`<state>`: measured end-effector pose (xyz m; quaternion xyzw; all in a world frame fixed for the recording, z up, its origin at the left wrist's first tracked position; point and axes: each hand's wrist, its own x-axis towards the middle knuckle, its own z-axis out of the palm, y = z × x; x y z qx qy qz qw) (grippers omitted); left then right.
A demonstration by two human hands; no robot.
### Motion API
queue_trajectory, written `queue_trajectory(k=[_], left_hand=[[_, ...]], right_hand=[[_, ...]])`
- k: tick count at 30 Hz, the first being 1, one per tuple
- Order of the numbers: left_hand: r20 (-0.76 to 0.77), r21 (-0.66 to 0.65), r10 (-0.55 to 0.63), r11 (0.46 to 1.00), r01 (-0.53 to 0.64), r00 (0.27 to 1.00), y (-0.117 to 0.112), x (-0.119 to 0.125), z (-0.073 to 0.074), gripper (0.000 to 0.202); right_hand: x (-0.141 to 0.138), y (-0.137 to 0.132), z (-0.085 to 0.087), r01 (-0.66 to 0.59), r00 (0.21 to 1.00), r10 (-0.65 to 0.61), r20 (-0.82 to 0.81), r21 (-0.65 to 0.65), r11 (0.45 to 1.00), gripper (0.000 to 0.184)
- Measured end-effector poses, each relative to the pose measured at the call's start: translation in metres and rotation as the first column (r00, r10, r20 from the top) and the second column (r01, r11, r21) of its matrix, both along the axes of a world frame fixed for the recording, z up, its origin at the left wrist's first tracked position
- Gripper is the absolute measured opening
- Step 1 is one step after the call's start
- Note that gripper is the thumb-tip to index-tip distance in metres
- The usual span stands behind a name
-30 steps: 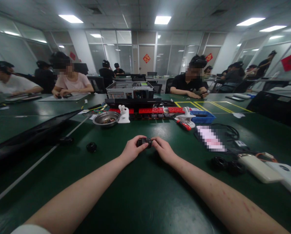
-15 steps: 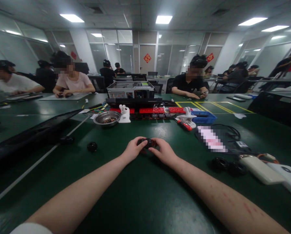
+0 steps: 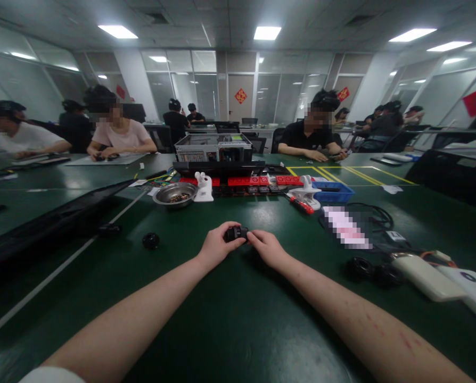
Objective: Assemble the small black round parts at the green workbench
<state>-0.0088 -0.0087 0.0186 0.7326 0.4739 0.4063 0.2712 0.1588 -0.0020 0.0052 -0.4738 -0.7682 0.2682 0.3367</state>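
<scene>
Both my hands meet over the green table [image 3: 230, 319] in front of me. My left hand [image 3: 216, 246] and my right hand [image 3: 267, 248] are closed round one small black round part [image 3: 237, 233], pinched between the fingertips of both. The part is held just above the tabletop. Much of it is hidden by my fingers. A second small black round part [image 3: 150, 240] lies on the table to the left of my left hand, apart from it.
A metal bowl [image 3: 174, 193], two white figurines, a red-handled screwdriver [image 3: 302, 205], a blue tray [image 3: 333, 191] and red parts sit ahead. Two black rings [image 3: 371, 271], white devices and cables lie right. A long dark panel [image 3: 50, 223] lies left. Other people sit at the far side.
My hands have stayed in place with the black part; the fingers shifted slightly round it. The view moved a little.
</scene>
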Motion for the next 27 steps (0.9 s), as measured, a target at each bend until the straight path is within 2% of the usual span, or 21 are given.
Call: queue_trajectory(k=[3, 6, 9, 12, 15, 19, 22, 27], left_hand=[[0.044, -0.033, -0.015, 0.999, 0.017, 0.999, 0.004, 0.000, -0.005, 0.039], [0.210, -0.190, -0.057, 0.977, 0.098, 0.976, 0.010, 0.001, -0.011, 0.041], [0.355, -0.317, -0.072, 0.929, 0.193, 0.932, 0.013, 0.002, -0.014, 0.043], [0.347, -0.267, -0.086, 0.946, 0.186, 0.934, 0.012, 0.002, -0.011, 0.041], [0.218, -0.155, -0.065, 0.983, 0.101, 0.974, 0.007, 0.002, -0.005, 0.039], [0.023, -0.029, -0.023, 0.999, 0.023, 0.999, 0.002, 0.001, 0.000, 0.036], [-0.034, -0.001, -0.021, 1.000, 0.020, 0.999, 0.000, 0.001, 0.000, 0.035], [-0.021, -0.004, -0.055, 0.998, 0.055, 0.998, 0.000, 0.001, -0.002, 0.036]], right_hand=[[0.000, -0.001, -0.001, -0.007, 1.000, 0.007, 0.009, 0.027, 1.000, 0.032], [0.001, -0.003, 0.003, -0.023, 0.999, 0.017, 0.046, 0.132, 0.991, 0.022], [0.003, -0.006, 0.008, -0.066, 0.992, 0.037, 0.119, 0.253, 0.965, 0.030], [0.004, -0.008, 0.011, -0.092, 0.988, 0.050, 0.147, 0.293, 0.952, 0.035], [0.004, -0.005, 0.008, -0.054, 0.998, 0.044, 0.047, 0.238, 0.970, 0.041], [0.003, 0.001, 0.003, 0.026, 0.992, -0.020, -0.123, 0.047, 0.999, 0.035], [0.003, 0.003, 0.000, 0.003, 0.993, -0.010, -0.117, -0.061, 0.998, 0.046], [0.001, 0.002, 0.000, -0.031, 0.997, 0.025, -0.072, -0.092, 0.995, 0.044]])
